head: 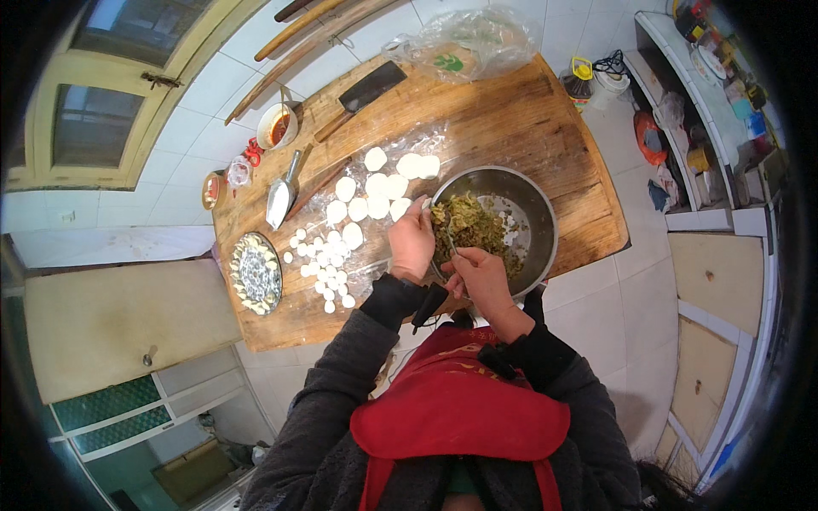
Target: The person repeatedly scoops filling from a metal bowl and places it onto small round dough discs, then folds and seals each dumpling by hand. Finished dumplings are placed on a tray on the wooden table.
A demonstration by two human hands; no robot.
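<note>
My right hand (480, 276) grips a metal spoon (452, 237) whose bowl end touches the chopped green filling (476, 225) in a wide steel bowl (551, 239). At the bowl's left rim is my left hand (411, 239), its fingers closed around a pale piece of dough (426, 203), mostly hidden by them. Flat dough rounds (377, 185) lie on the floured wooden table just left of the bowl, some overlapping. Small dough pieces (327, 259) are scattered nearer me. A round tray (278, 281) with folded dumplings (241, 295) around its edge stands at the table's left.
A cleaver (372, 87) lies at the back of the wooden table (511, 121), near a clear plastic bag (473, 45). A metal scoop (281, 197), a thin rolling pin (318, 190) and a bowl of red sauce (277, 126) are at the left. Shelves (680, 121) stand right.
</note>
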